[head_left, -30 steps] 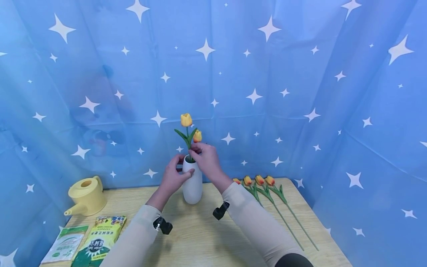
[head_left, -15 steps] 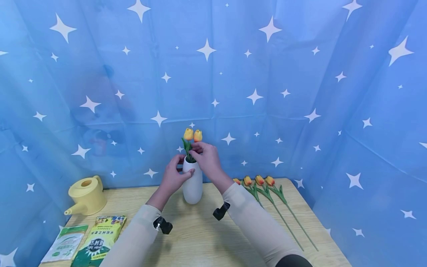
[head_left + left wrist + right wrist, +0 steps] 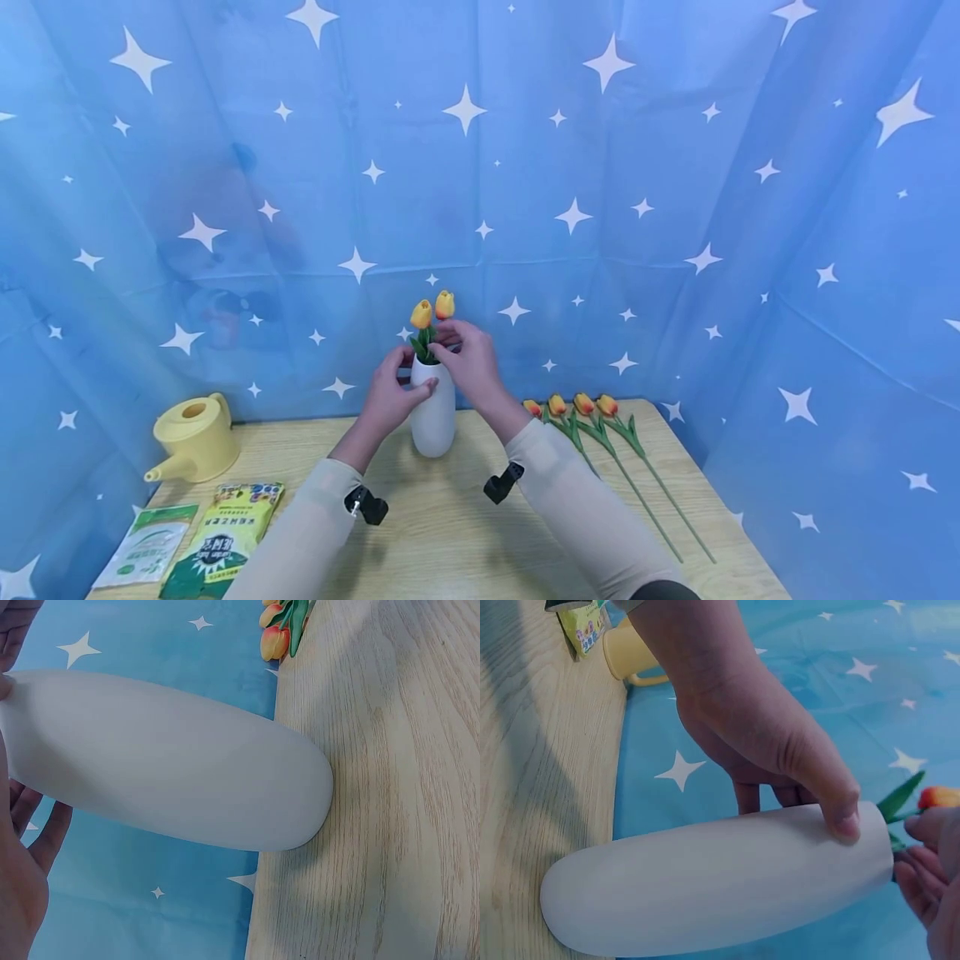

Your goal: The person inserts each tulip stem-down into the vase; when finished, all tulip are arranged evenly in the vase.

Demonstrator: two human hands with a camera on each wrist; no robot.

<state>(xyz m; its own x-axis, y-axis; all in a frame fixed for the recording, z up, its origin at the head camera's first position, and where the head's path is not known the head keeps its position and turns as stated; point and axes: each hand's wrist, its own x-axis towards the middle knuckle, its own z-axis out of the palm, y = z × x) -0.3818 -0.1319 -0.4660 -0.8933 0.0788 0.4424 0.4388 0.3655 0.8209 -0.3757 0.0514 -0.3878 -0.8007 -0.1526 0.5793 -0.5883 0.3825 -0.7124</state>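
Note:
A white vase [image 3: 432, 417] stands upright near the table's back edge. Gripping its upper part from the left is my left hand [image 3: 388, 397], its thumb on the near side in the right wrist view. Two yellow-orange tulips, one at the left [image 3: 422, 314] and one at the right [image 3: 445, 305], rise from the vase mouth. My right hand [image 3: 471, 358] is just above the rim at the right, fingers bent around the leaves and stems; whether they pinch a stem is hard to see. The vase [image 3: 172, 761] fills much of the left wrist view.
Several orange tulips [image 3: 583, 405] lie on the table's right side, stems toward the front. At the left are a yellow watering can [image 3: 202, 446], a green-and-yellow packet [image 3: 221, 546] and a white-and-green packet [image 3: 147, 546]. A blue star-patterned curtain [image 3: 525, 167] hangs behind.
The left tulip has sunk lower into the vase, its bloom dropping to slightly below the other. My left hand has kept its hold on the vase; my right hand has barely shifted.

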